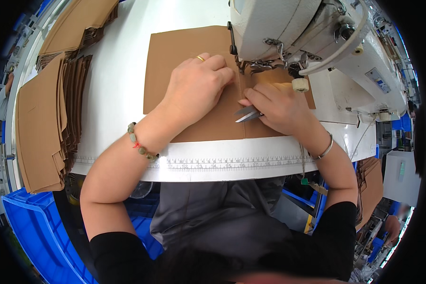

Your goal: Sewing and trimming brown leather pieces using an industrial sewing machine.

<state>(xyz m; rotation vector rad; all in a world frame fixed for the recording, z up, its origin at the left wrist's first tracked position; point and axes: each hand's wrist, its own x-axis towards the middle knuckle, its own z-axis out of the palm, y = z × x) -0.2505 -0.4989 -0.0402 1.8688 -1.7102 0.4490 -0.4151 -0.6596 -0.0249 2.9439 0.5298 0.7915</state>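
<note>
A brown sheet (180,57) lies flat on the white table (120,61), partly under the head of the sewing machine (281,23) and spreading out to its left and nearer the person. A straight line runs down the sheet from the machine's needle area toward the person.

The left hand (201,85) rests on the sheet just left of the machine's needle area, its fingers bent and drawn together; whether they pinch anything I cannot tell. The right hand (280,105) is on the near side of the machine's head, curled closed around a pair of scissors (248,115). Their blades stand slightly apart over the sheet, pointing left.

Well to the left of the machine, two stacks of brown pieces (40,123) sit on the table. Nearer the person than the machine, a ruler strip (213,164) runs along the table's front edge.
</note>
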